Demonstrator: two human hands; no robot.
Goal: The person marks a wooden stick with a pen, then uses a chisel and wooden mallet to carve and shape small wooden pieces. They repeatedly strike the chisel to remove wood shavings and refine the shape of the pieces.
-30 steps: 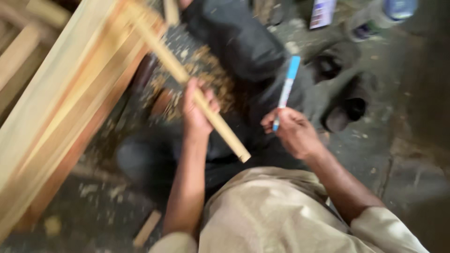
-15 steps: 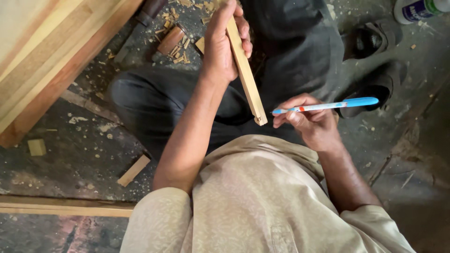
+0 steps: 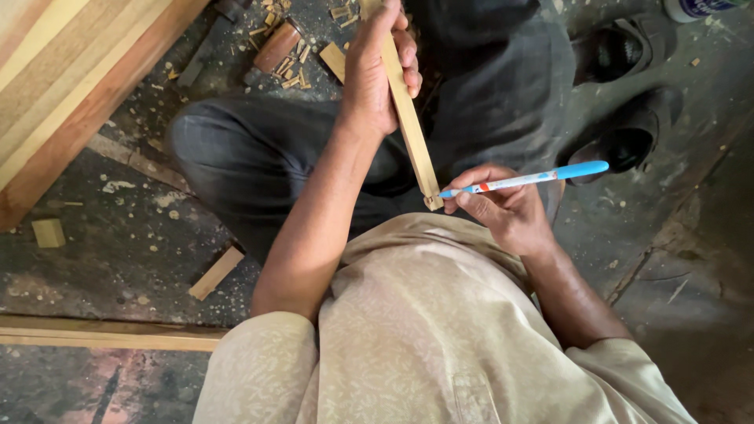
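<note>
Woodworking shop: stacked timber planks [image 3: 63,86], wood offcuts [image 3: 216,272] & chips on concrete floor [image 3: 118,243].

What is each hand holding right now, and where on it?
Left hand grips the wooden strip near its upper part; right hand holds the blue pen near its tip.

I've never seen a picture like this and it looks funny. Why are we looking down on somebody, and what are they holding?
The camera sits on the person's head and looks down, so you see their own arms, shirt and crossed legs. They sit on a dusty floor. The left hand grips a thin wooden stick. The right hand holds a blue pen, its tip right at the stick's near end. Around them lie small wood scraps, a long strip, stacked boards and two dark sandals.
</note>
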